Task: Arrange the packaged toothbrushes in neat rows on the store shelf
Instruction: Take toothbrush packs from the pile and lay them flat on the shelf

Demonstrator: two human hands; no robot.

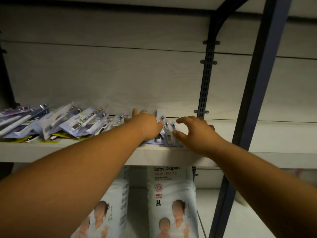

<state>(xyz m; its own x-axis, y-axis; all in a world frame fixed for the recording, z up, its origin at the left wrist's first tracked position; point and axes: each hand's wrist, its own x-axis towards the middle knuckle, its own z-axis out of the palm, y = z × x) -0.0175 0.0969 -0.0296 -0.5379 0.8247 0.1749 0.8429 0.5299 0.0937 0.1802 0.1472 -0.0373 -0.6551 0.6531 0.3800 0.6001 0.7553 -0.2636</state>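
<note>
Presently, left hand (145, 125) presses flat on one started toothbrush stack (167, 130), right hand (197, 133) arches spread over it; heap (51, 122) at 9 o'clock appears unsorted: most work left.

Two bare arms of one person cross the lower half of the view. The left forearm (85, 169) lies at 8 o'clock and the right forearm (257, 170) at 4 o'clock; each looks broad at the frame edge and narrows toward the wrist. Both are uncovered all the way to the left hand (145, 124) and right hand (193, 133). The fingertips are softly blurred in dim light.
</note>
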